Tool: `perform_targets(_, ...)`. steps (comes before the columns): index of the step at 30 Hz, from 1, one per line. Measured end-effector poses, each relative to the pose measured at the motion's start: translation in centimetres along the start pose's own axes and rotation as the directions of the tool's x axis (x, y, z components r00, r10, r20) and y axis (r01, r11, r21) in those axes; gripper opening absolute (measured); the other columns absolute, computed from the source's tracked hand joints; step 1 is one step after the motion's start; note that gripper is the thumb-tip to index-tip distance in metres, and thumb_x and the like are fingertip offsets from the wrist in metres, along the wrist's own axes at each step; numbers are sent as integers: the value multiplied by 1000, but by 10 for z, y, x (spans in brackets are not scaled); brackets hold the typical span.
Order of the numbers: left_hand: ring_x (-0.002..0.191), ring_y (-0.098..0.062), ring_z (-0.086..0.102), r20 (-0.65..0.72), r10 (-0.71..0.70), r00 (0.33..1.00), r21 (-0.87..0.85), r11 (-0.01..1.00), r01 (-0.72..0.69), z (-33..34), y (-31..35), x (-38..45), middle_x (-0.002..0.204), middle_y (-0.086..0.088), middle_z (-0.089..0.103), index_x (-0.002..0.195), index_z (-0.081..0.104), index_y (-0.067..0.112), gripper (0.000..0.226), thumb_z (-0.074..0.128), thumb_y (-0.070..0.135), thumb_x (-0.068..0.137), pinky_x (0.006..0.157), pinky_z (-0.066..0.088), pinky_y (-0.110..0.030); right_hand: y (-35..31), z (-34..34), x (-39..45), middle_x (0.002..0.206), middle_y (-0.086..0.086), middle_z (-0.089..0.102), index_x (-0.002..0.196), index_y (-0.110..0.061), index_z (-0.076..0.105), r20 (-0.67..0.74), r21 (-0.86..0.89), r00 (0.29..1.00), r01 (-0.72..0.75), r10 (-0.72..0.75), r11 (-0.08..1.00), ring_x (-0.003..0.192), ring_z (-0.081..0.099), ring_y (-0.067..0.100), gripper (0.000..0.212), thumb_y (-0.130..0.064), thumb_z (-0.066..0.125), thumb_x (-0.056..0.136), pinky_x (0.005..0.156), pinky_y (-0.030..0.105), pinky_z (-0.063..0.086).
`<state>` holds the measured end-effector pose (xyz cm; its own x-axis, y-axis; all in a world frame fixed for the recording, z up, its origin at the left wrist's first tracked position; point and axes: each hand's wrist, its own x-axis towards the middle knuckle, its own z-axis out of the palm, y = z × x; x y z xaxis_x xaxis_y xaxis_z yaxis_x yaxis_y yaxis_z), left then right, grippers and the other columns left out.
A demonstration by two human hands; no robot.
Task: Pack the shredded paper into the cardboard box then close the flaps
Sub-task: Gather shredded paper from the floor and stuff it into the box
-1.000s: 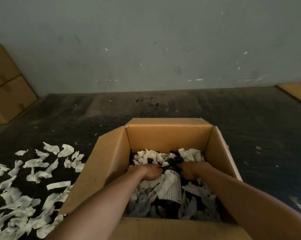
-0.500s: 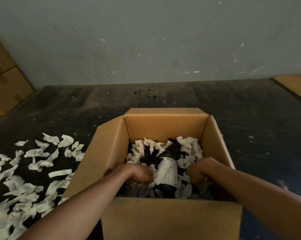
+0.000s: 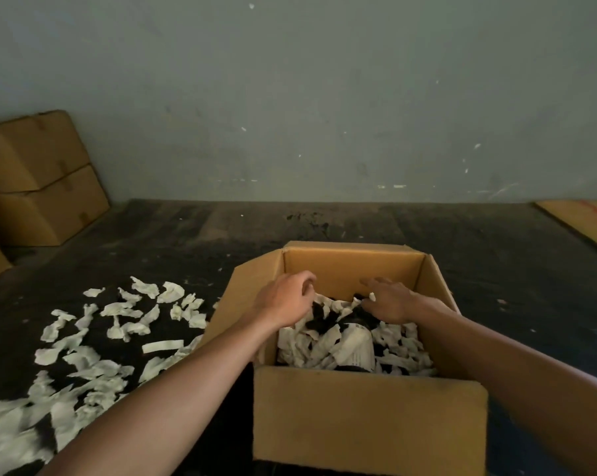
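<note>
This looks like a storeroom or packing area rather than a home. A bare, scuffed grey-green wall (image 3: pixel 290 97) meets a dark, worn floor (image 3: pixel 496 269), and closed cardboard cartons (image 3: pixel 39 180) are stacked against the wall on the left. A flattened sheet of cardboard (image 3: pixel 585 221) lies at the right, and torn paper scraps (image 3: pixel 84 355) are strewn over the floor beside an open cardboard box (image 3: pixel 369 417).

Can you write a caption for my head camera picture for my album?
Two bare hands hover over an open cardboard box of shredded paper; more paper scraps cover the floor.
</note>
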<state>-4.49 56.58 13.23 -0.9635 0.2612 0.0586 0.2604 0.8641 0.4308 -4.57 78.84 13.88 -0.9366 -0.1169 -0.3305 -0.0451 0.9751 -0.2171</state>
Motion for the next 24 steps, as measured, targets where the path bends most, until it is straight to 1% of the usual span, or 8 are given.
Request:
perform_targets(3,134,-16,47,-111,44,993,-8,999,-45,-23,-17,-29,150,6,45,144,45,27,43,43,35,102,102,43,-36,-36,9,-11,166,6,5,157,-32,7,-60,-1,998,-16,16,1000,150,11,35,69,-53,37,99,118,56,20)
perform_targets(7,140,-18,39,-192,27,981,19,1000,-24,-48,-63,-79,154,1,41,147,41,25,46,41,36,102,110,38,-44,-98,26,-31,166,5,-3,157,-33,4,-114,3,993,33,-32,999,151,2,36,68,-55,35,100,117,59,18)
perform_targets(10,146,-22,28,-200,-64,978,21,997,69,-58,-109,-123,158,-1,34,149,36,26,49,40,39,102,114,33,-47,-150,45,-48,166,6,-4,156,-33,6,-121,15,986,113,-111,993,151,0,35,66,-53,35,100,117,58,15)
perform_targets(13,145,-21,30,-184,-124,975,16,991,129,-63,-158,-174,158,-3,32,151,33,25,53,42,40,100,112,35,-48,-205,74,-65,166,8,-1,157,-32,8,-134,-4,975,178,-177,984,151,-1,33,67,-47,39,100,119,55,10)
perform_targets(16,146,-23,26,-171,-232,958,9,972,237,-58,-204,-227,161,-5,26,152,28,26,58,44,42,99,113,33,-50,-256,113,-83,165,12,5,156,-29,14,-218,-46,932,285,-288,957,151,2,34,65,-44,42,99,119,54,12)
perform_targets(18,149,-25,20,-136,-320,938,-8,947,322,-50,-234,-263,163,-5,20,154,24,27,62,44,45,99,115,29,-52,-282,144,-96,163,12,10,154,-28,20,-237,-26,895,383,-378,923,150,7,33,62,-42,45,99,120,51,16)
perform_targets(21,149,-29,19,-55,-430,901,-50,902,428,-30,-275,-317,164,-7,16,155,19,28,69,48,48,96,116,28,-52,-308,200,-107,163,9,13,153,-30,24,-128,11,876,469,-464,883,149,10,31,61,-42,47,98,120,46,20)
perform_targets(24,150,-35,10,29,-553,833,-34,832,554,-9,-310,-362,165,-9,9,157,9,28,82,51,56,92,117,23,-55,-317,253,-110,166,7,-1,155,-36,11,44,14,907,420,-420,908,151,0,32,72,-51,48,96,121,49,12)
